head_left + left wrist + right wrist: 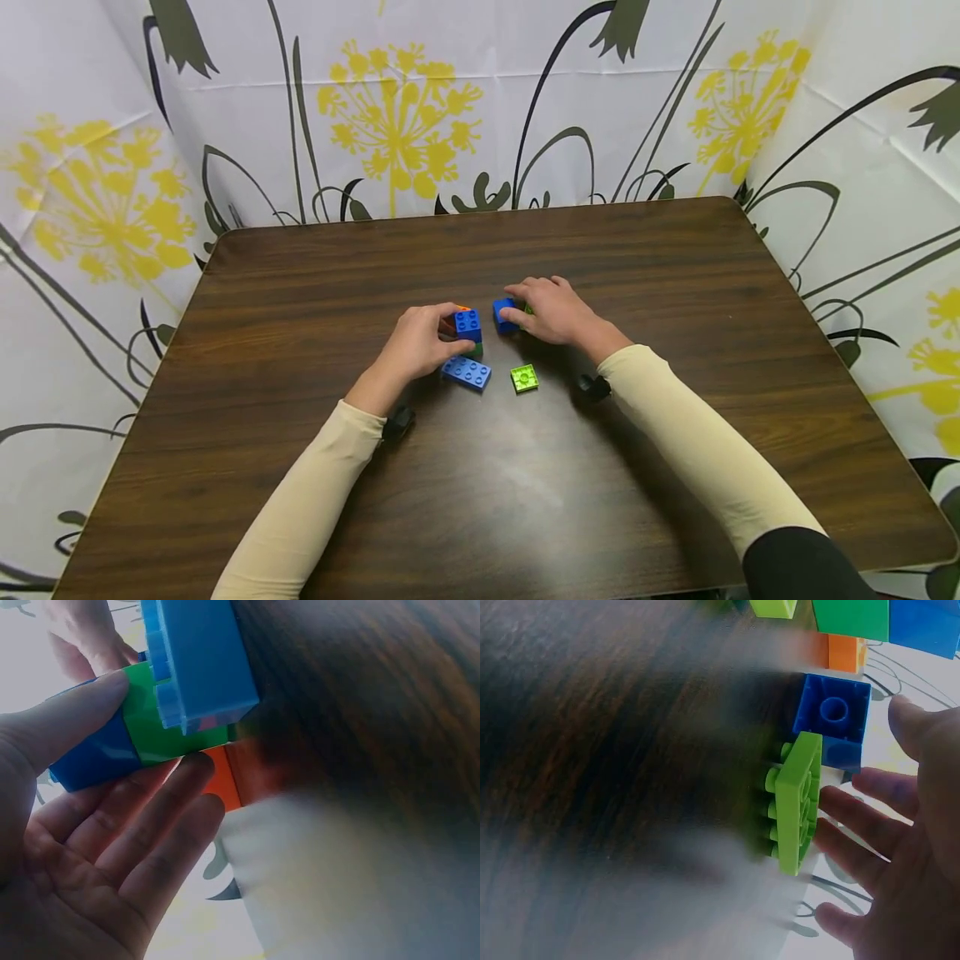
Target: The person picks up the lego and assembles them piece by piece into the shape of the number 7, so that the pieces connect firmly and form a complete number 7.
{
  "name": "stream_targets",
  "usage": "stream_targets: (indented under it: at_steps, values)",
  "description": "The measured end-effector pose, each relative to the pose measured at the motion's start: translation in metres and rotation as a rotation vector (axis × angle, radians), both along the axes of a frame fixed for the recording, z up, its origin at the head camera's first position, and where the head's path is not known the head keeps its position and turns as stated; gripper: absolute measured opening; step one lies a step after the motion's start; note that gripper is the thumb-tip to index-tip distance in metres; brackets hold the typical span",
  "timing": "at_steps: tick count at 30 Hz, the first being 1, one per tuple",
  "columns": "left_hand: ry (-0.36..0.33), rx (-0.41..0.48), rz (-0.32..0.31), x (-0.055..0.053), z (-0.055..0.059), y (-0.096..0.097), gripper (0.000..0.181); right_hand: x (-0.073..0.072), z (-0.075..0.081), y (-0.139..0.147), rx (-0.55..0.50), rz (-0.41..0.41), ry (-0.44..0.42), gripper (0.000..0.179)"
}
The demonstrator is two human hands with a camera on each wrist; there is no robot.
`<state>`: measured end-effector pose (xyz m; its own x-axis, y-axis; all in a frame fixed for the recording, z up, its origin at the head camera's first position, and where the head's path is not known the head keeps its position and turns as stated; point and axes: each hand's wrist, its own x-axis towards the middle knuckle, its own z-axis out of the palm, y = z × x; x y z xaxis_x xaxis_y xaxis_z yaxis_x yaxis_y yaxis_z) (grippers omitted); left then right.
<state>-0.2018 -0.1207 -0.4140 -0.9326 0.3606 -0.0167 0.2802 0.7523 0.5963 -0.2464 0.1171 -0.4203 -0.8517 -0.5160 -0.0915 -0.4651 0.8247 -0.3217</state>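
Note:
My left hand (416, 337) pinches a stack of a blue toy brick (468, 325) on a green brick (154, 724), thumb on the near side and fingers beyond. An orange brick (223, 778) shows behind its fingertips. Right in front of the stack lies a lighter blue brick (467, 373). My right hand (553, 310), fingers spread, hovers over another blue brick (832, 712) whose hollow side faces the wrist camera. Beside that brick, close to the fingertips, is a long lime plate (798, 802) with studs down; whether they touch I cannot tell.
A small square lime plate (524, 378), hollow side up, lies nearer to me, between the two forearms. The dark wooden table (337, 275) ends at a patterned cloth (487, 125) behind it. Black wrist straps with cameras sit under both sleeves.

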Motion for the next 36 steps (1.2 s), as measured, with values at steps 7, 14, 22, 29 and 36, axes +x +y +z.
stream_targets:
  at_steps: [7, 14, 22, 29, 36]
  values:
    - [0.01, 0.012, -0.004, 0.0, -0.003, 0.0, 0.046, -0.002, -0.003, -0.002, 0.029, 0.006, -0.014, 0.058]
    - [-0.003, 0.004, 0.017, -0.001, -0.003, -0.001, 0.049, -0.003, -0.002, -0.004, -0.054, -0.006, -0.033, 0.052]
    - [0.0, 0.05, 0.012, -0.002, -0.005, -0.003, 0.051, 0.001, -0.001, 0.0, -0.13, 0.013, -0.014, 0.042]
    - [0.012, 0.124, -0.02, -0.001, -0.005, -0.002, 0.052, 0.006, 0.003, 0.004, -0.207, 0.041, 0.05, 0.027]
    - [0.011, 0.173, -0.014, -0.001, -0.006, -0.001, 0.046, 0.009, 0.006, 0.005, -0.288, 0.003, 0.011, 0.038]
